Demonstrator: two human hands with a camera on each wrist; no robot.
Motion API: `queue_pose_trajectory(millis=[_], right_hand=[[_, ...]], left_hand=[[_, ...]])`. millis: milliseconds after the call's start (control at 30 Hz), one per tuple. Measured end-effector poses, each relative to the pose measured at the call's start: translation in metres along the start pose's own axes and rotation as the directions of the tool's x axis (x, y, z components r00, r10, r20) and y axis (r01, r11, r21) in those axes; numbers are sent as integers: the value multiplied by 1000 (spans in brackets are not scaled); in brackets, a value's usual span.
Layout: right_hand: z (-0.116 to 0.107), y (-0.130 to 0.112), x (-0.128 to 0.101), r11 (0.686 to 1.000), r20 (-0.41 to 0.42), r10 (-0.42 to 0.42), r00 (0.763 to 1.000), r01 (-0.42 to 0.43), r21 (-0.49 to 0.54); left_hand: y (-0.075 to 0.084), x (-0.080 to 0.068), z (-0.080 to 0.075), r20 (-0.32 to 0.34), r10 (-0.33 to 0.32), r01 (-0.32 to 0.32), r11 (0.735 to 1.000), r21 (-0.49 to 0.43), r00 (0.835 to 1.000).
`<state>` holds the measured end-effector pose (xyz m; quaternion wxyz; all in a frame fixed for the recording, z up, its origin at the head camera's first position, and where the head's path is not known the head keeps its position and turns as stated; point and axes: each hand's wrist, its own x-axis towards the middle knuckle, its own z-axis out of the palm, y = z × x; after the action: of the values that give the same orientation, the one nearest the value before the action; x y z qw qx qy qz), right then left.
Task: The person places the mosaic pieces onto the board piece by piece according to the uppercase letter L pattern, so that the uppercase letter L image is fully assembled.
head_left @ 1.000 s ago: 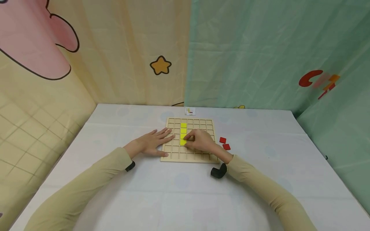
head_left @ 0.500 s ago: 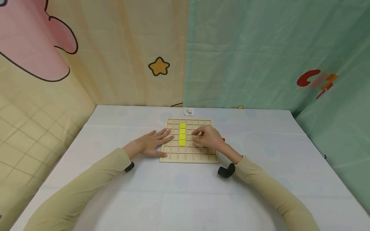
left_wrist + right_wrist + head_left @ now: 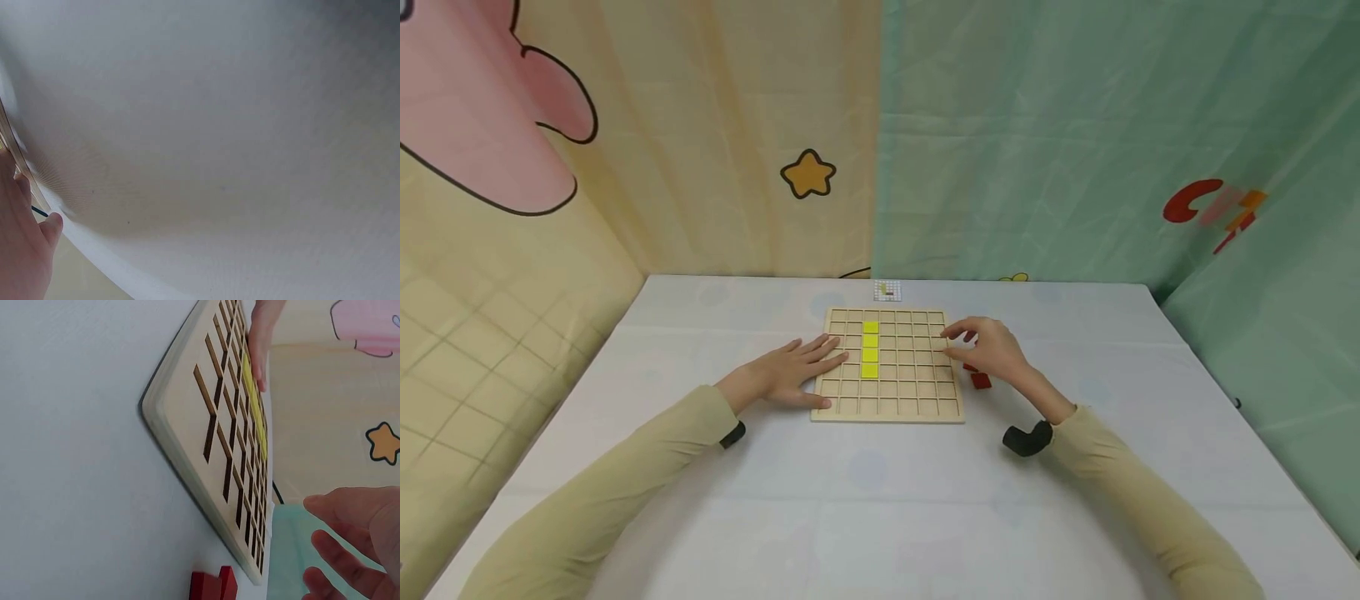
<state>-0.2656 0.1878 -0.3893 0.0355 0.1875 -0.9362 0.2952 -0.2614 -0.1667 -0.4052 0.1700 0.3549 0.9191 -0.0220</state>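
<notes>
A wooden grid board [image 3: 887,407] lies flat on the white table [image 3: 880,500]. A column of yellow tiles [image 3: 870,350] fills cells left of its middle. My left hand [image 3: 796,371] lies flat, fingers straight, on the table and the board's left edge. My right hand [image 3: 988,346] hovers past the board's right edge with relaxed fingers and holds nothing. Just below it lie two red tiles [image 3: 981,381], one partly hidden. The right wrist view shows the board [image 3: 212,444], the red tiles [image 3: 212,584] and my right fingers [image 3: 356,544].
A small printed card [image 3: 887,290] lies behind the board near the table's far edge. Patterned curtains [image 3: 1000,142] close in the back and both sides. The left wrist view shows mostly white tablecloth [image 3: 219,125].
My right hand has let go of the lowest yellow tile and moved right across the board to above the red tiles. The left hand has stayed put.
</notes>
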Motion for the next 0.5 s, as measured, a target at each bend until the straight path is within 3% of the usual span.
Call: queue_pose_trajectory(millis=[233, 500], right_hand=[[-7, 20, -9, 995, 27, 97, 995, -96, -21], [-9, 41, -16, 988, 56, 151, 987, -149, -39]], left_hand=[[1, -1, 0, 4, 0, 0, 1000, -4, 1000], [2, -3, -3, -1, 8, -8, 1000, -15, 1000]])
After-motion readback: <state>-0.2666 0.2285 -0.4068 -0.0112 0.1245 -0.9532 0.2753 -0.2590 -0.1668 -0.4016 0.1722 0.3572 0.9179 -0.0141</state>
